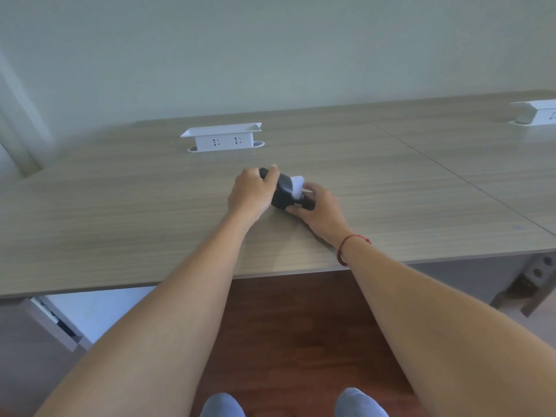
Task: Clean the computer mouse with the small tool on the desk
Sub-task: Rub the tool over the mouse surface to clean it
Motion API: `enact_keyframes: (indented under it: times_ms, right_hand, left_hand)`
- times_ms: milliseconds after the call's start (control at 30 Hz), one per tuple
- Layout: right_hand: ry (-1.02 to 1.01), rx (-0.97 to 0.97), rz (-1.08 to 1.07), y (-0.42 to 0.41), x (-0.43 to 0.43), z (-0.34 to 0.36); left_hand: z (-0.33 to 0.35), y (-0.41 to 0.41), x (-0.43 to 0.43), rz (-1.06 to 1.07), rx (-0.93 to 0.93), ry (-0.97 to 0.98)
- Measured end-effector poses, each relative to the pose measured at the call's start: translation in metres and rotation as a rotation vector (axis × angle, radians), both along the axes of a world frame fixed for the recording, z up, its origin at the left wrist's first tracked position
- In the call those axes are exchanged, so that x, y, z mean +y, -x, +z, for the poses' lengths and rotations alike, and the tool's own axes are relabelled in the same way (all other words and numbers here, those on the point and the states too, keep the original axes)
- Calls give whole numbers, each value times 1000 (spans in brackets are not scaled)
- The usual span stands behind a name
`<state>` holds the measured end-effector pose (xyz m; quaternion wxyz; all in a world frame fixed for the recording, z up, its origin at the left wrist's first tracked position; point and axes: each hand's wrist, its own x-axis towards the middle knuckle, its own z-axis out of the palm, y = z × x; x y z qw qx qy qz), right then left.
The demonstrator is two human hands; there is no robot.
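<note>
A black computer mouse point(281, 192) lies on the wooden desk point(120, 212), a little past its front edge. My left hand point(251, 192) grips the mouse from the left, fingers curled over its far end. My right hand point(316, 206) holds a small tool with a black body and a white head point(298, 186). The white head rests against the right side of the mouse. My fingers hide much of the tool's black body.
A white pop-up socket box point(222, 136) stands on the desk behind the mouse. A second white socket box point(538, 112) sits at the far right. A seam between desk panels point(451, 173) runs diagonally on the right. A white drawer unit point(60, 320) stands under the desk's left side.
</note>
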<state>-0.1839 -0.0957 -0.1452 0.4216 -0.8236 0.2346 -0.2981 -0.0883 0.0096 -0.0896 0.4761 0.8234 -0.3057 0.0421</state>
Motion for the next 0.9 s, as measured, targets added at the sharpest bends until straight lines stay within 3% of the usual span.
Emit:
enact_keyframes:
  times_ms: [67,200,367,433,500,567,767,900]
  right_hand:
    - [40,18,-20,0,0,0]
    - [36,-50,39,2,2,4]
    - [48,-101,82,6,4,6]
    - [70,-96,80,6,4,6]
    - [68,-94,86,6,3,6]
    - [55,-92,86,6,3,6]
    - [61,-87,104,6,2,5]
    - [106,-73,82,3,1,5]
  left_hand:
    - [1,-6,2,81,-48,35]
    - [0,-4,2,-197,211,144]
    - [-5,-15,12,242,22,12]
    - [-3,-21,13,179,37,114]
    - [-4,-17,11,-32,144,235]
    - [-11,-12,9,-137,194,197]
    - [-16,-32,24,236,101,173]
    - [-15,-31,26,125,150,306]
